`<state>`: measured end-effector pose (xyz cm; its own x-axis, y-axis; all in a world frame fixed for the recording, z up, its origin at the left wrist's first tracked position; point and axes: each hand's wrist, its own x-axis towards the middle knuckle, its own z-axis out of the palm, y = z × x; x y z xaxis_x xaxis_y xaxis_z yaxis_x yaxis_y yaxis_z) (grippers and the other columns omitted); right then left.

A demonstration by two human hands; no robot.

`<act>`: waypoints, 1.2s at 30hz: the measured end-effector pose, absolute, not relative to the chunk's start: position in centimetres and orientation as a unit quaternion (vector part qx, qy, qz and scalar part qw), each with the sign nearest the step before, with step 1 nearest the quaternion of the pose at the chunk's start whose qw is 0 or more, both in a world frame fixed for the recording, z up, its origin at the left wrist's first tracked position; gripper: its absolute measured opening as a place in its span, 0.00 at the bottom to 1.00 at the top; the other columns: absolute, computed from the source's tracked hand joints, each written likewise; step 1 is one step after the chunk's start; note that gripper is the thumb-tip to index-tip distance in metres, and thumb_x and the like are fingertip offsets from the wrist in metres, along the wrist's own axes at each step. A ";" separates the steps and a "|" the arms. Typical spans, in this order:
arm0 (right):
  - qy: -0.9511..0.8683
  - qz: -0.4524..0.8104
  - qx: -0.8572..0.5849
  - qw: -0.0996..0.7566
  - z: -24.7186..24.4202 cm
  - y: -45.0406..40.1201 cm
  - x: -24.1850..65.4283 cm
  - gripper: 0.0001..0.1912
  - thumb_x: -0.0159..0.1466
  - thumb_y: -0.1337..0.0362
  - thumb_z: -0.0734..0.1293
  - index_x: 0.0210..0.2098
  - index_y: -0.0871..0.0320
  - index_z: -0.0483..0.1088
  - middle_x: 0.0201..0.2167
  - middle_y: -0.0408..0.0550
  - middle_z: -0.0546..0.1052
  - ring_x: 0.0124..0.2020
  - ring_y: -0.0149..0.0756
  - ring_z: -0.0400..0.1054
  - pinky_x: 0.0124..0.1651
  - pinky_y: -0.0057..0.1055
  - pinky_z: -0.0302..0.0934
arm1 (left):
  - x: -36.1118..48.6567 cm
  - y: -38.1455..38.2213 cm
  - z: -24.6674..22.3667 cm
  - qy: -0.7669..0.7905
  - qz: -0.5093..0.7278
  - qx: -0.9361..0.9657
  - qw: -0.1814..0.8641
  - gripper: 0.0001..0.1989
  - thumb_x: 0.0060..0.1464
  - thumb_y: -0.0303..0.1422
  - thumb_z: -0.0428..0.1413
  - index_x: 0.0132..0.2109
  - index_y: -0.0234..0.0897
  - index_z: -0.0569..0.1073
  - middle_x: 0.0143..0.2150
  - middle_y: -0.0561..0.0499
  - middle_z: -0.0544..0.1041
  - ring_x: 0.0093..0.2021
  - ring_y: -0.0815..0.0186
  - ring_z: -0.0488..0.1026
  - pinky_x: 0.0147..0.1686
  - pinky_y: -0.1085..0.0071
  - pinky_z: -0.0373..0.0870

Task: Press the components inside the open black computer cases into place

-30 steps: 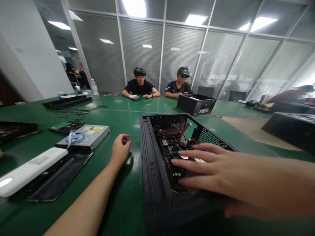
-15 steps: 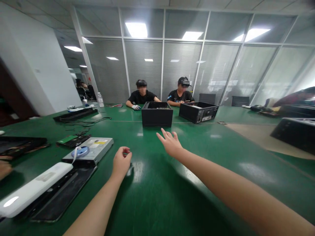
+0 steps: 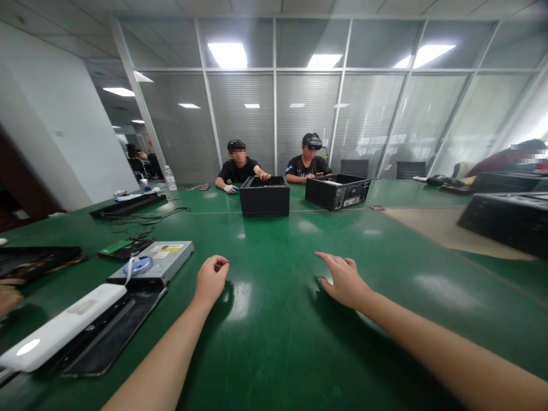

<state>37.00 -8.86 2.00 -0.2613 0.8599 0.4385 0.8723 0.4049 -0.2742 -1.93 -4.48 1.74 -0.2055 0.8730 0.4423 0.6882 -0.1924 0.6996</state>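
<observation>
My left hand (image 3: 212, 281) is above the green table (image 3: 265, 337), with its fingers curled in and the thumb against the forefinger. Whatever it may hold is hidden in the curl. To its left lies a silver optical drive (image 3: 173, 257) with a roll of blue tape (image 3: 137, 265) on it. Further right, my right hand (image 3: 346, 282) is over bare tabletop, open and holding nothing, its fingers stretched and the thumb apart. Beyond both hands stands a black computer case (image 3: 265, 201).
A second computer case (image 3: 338, 193) stands at the back right; another dark case (image 3: 507, 222) sits at the right edge. Near left are a white power strip (image 3: 64, 325) and a black panel (image 3: 115, 337). Two people sit opposite; one has a hand (image 3: 263, 176) at the nearer case.
My right hand has drawn back from near the black case and moved right, still open. My left hand stays curled in place. A person opposite has put a hand on the case's top.
</observation>
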 end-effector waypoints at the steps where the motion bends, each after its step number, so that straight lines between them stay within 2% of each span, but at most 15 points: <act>1: -0.789 0.001 -0.536 0.301 1.7 -9.5 37.8 0.30 0.60 0.63 0.63 0.62 0.54 0.59 0.55 0.55 0.73 0.55 0.47 0.67 0.59 0.51 0.50 | -1.7 -4.6 1.8 0.624 0.456 0.626 0.100 0.09 0.51 0.38 0.53 0.35 0.39 0.72 0.34 0.51 0.75 0.33 0.63 0.71 0.38 0.66 0.68; 5: -0.752 0.011 -0.497 0.431 1.5 -10.6 40.7 0.23 0.61 0.64 0.63 0.56 0.56 0.63 0.49 0.54 0.75 0.49 0.42 0.70 0.55 0.44 0.59 | -0.8 -5.4 2.0 0.600 0.461 0.647 0.093 0.10 0.50 0.38 0.54 0.39 0.39 0.71 0.35 0.51 0.75 0.33 0.64 0.72 0.38 0.66 0.69; 8: -0.722 0.006 -0.493 0.486 1.8 -10.1 41.8 0.21 0.61 0.65 0.63 0.54 0.56 0.64 0.47 0.54 0.74 0.45 0.42 0.71 0.53 0.44 0.62 | -0.3 -6.0 2.1 0.588 0.455 0.664 0.081 0.10 0.51 0.37 0.53 0.40 0.39 0.71 0.35 0.51 0.74 0.33 0.64 0.72 0.39 0.66 0.69; 12: -0.730 0.043 -0.486 0.479 1.5 -9.5 41.8 0.19 0.60 0.65 0.63 0.51 0.57 0.65 0.46 0.54 0.74 0.42 0.41 0.72 0.51 0.45 0.65 | 0.0 -6.8 2.2 0.592 0.436 0.674 0.075 0.09 0.52 0.37 0.53 0.38 0.39 0.71 0.36 0.50 0.75 0.34 0.63 0.72 0.40 0.64 0.69; 22: -0.744 0.053 -0.492 0.450 1.5 -9.4 42.1 0.16 0.60 0.66 0.62 0.47 0.57 0.67 0.40 0.52 0.74 0.42 0.42 0.72 0.51 0.44 0.64 | -0.1 -6.9 2.6 0.604 0.424 0.669 0.081 0.09 0.51 0.39 0.53 0.37 0.39 0.72 0.35 0.50 0.76 0.33 0.62 0.72 0.40 0.64 0.69; 36: -0.753 0.070 -0.490 0.433 1.1 -9.2 41.8 0.13 0.59 0.66 0.63 0.45 0.56 0.69 0.40 0.50 0.72 0.41 0.41 0.70 0.50 0.41 0.65 | 0.0 -7.0 2.9 0.599 0.431 0.666 0.110 0.09 0.51 0.39 0.54 0.37 0.39 0.72 0.33 0.52 0.75 0.31 0.64 0.72 0.36 0.66 0.68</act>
<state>41.84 -9.25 1.13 -0.1446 0.7989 0.5838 0.6772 0.5101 -0.5303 0.02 -6.96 2.87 -0.0894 0.8926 0.4418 0.7034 -0.2575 0.6625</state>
